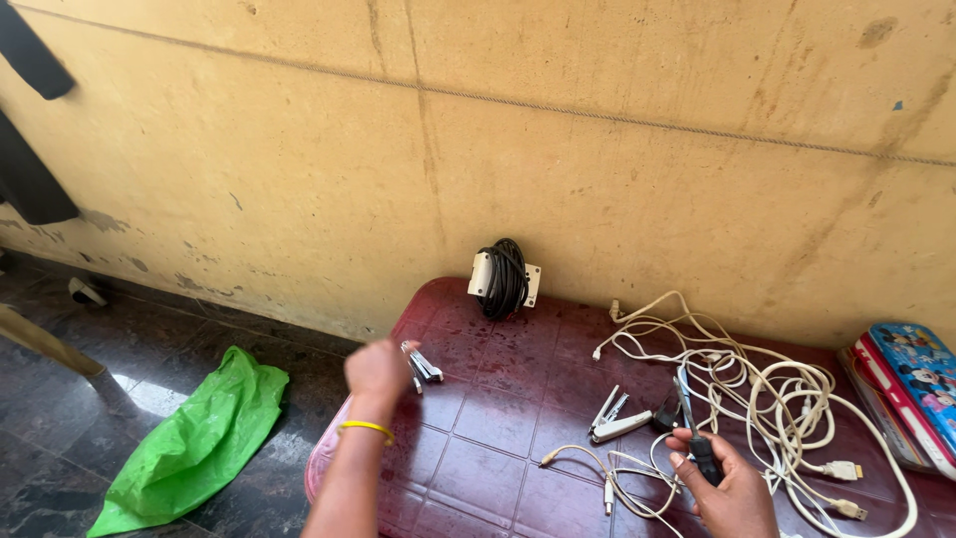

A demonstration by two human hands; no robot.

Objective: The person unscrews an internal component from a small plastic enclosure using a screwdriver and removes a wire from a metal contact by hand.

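From my remote seat I see a coil of black cable (pixel 505 278) leaning against the stained yellow wall (pixel 299 149) at the back of the dark red tabletop (pixel 478 448). A white stapler (pixel 614 419) lies near the middle. A colourful cartoon-printed case (pixel 918 384) sits at the right edge. A crumpled green plastic bag (pixel 194 438) lies on the dark tiled floor (pixel 60 438) to the left.
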